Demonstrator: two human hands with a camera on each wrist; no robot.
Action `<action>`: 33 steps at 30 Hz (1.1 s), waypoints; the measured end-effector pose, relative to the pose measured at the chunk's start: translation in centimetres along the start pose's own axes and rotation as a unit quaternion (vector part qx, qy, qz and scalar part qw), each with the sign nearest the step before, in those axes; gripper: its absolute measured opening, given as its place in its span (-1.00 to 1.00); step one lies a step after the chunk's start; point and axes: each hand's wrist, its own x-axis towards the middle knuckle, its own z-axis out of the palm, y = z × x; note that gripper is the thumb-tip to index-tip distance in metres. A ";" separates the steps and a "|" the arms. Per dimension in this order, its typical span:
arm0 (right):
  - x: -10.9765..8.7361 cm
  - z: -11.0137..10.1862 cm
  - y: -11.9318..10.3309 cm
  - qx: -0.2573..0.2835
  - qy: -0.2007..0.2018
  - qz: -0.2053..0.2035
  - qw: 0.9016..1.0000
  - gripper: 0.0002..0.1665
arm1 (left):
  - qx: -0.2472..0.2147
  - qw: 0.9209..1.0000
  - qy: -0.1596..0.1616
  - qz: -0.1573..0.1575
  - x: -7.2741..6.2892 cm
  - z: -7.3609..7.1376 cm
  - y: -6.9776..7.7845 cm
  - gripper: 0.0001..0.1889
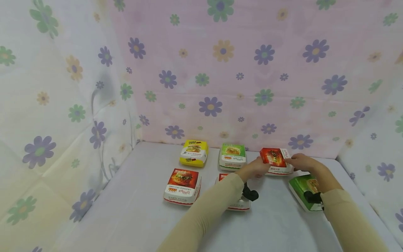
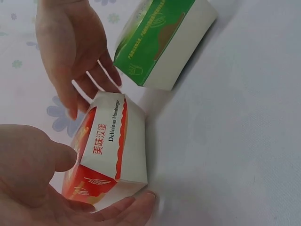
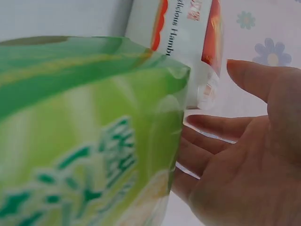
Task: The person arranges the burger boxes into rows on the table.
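Observation:
A red-and-white hamburger box point(image 1: 276, 160) stands at the back right of the white table, one hand at each side. My left hand point(image 1: 257, 167) is at its left end; in the left wrist view the left thumb point(image 2: 63, 157) lies near the red lid and fairly straight fingers run along the lower side. Around the far end, my right hand point(image 1: 304, 163) has its fingers extended, and the right wrist view shows its thumb point(image 3: 249, 77) apart from the box. A green hamburger box point(image 1: 302, 192) lies below the right wrist, large and close in the right wrist view.
A yellow box point(image 1: 194, 154) and another green box point(image 1: 233, 157) stand along the back. Nearer are a red-and-white box point(image 1: 182, 186) and a similar one point(image 1: 238, 207), partly hidden under the left forearm. Flower-patterned cloth point(image 1: 220, 80) walls the table's back and sides.

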 end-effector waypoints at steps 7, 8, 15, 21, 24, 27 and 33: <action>1.0 -0.8 0.5 0.074 -0.002 0.002 0.997 -0.13 | -0.016 1.000 0.009 -0.016 -0.3 0.4 0.3 -0.31; 1.2 -0.8 0.7 0.088 -0.004 0.001 0.996 -0.12 | -0.023 1.000 0.009 -0.018 -0.3 0.5 0.3 -0.31; 2.7 -0.2 1.6 0.141 -0.002 -0.002 0.990 -0.09 | -0.033 0.998 0.019 -0.047 -0.5 1.3 0.4 -0.37; 3.2 -0.3 1.6 0.118 0.004 -0.007 0.993 -0.19 | -0.012 0.997 0.035 -0.072 -0.4 1.9 0.6 -0.34; 3.4 -0.5 1.5 0.108 0.002 -0.019 0.994 -0.22 | -0.011 0.997 0.038 -0.070 -0.6 2.0 0.7 -0.34; 3.5 -0.5 1.4 0.103 0.001 -0.033 0.994 -0.22 | -0.013 0.997 0.032 -0.063 -0.7 1.9 0.7 -0.36; 3.0 -0.3 1.2 0.098 -0.002 -0.038 0.994 -0.24 | -0.013 0.998 0.019 -0.056 -0.9 1.7 0.5 -0.40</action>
